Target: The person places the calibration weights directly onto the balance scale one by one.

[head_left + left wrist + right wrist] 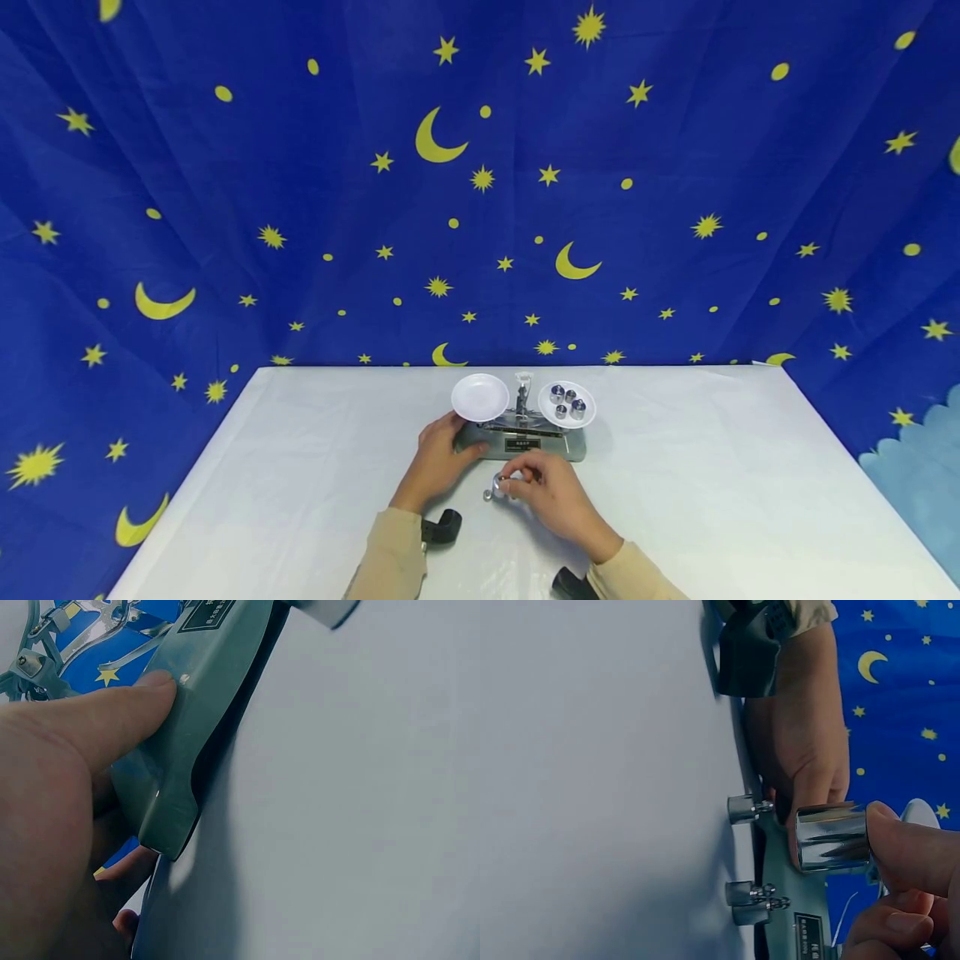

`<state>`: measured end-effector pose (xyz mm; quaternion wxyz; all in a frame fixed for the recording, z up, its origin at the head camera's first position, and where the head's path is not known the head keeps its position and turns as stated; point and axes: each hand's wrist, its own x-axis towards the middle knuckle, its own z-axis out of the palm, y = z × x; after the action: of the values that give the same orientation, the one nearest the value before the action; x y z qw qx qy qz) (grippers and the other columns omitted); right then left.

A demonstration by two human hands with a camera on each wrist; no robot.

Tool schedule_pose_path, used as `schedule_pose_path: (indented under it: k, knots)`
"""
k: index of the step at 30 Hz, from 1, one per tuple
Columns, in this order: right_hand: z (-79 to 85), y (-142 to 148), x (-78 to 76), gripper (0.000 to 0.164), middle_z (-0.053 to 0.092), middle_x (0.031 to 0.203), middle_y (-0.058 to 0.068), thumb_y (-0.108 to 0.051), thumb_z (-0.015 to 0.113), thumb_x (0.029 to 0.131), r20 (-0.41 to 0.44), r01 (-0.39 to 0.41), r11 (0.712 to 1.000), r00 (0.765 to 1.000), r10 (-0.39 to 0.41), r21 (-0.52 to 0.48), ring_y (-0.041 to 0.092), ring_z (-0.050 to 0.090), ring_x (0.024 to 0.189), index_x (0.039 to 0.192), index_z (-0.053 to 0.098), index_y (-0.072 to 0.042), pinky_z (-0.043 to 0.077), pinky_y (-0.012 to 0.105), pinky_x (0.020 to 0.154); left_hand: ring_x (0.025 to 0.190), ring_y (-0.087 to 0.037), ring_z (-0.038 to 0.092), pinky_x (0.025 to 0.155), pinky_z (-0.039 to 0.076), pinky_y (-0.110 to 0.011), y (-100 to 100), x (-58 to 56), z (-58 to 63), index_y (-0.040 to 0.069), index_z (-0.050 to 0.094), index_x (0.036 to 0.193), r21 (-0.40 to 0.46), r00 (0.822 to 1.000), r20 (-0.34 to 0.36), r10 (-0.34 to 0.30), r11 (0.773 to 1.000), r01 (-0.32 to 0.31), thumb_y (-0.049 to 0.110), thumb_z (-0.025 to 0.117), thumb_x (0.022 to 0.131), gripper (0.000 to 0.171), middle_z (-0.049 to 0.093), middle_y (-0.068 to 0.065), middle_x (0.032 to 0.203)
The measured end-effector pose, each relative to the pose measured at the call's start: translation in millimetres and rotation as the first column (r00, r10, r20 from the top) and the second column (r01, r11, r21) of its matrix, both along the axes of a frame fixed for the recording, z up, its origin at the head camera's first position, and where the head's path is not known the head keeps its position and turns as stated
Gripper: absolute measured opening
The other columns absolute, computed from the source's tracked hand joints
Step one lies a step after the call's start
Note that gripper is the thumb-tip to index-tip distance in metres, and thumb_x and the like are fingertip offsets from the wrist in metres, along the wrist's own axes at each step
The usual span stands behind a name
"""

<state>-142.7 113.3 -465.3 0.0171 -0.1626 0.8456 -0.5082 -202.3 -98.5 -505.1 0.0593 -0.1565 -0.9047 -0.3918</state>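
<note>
A balance scale with a grey-green base stands on the table. My left hand grips the left end of this base; in the left wrist view its thumb presses on the top and other fingers lie beneath. A shiny metal cylinder weight is pinched between thumb and fingers of my right hand, in front of the scale. Several knobbed metal weights sit in the right white pan. The left white pan hangs a little higher in the head view.
On the tabletop before the scale stand small knobbed weights, one apart and two together. The table has a white cover. Behind and at both sides hangs a blue cloth with yellow moons and stars.
</note>
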Motion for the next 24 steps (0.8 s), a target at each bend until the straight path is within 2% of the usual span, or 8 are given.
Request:
schedule_pose_path:
  k: [10, 24]
  knots:
    - [7.6, -1, 1.8, 0.005, 0.048, 0.068, -0.008, -0.015, 0.078, 0.086, -0.037, -0.002, 1.0, 0.999, 0.002, 0.015, 0.005, 0.045, 0.064, 0.09, 0.075, -0.014, 0.037, 0.022, 0.055, 0.137, -0.034, 0.046, 0.116, 0.024, -0.06, -1, -1.0, -1.0, 0.002, 0.056, 0.142, 0.012, 1.0, -0.015, 0.0, 1.0, 0.0, 0.035, 0.074, 0.09, 0.064, 0.055, -0.017, 0.145]
    - [16.6, -4, 2.3, 0.005, 0.045, 0.07, -0.009, -0.016, 0.076, 0.088, -0.064, 0.052, 0.999, 0.997, -0.051, 0.013, 0.005, 0.044, 0.065, 0.09, 0.072, -0.017, 0.037, 0.021, 0.056, 0.137, -0.034, 0.046, 0.115, 0.024, -0.059, -1, -0.3, 1.2, 0.003, 0.056, 0.142, 0.018, 1.0, -0.007, -0.003, 1.0, 0.003, 0.034, 0.074, 0.091, 0.063, 0.054, -0.017, 0.145]
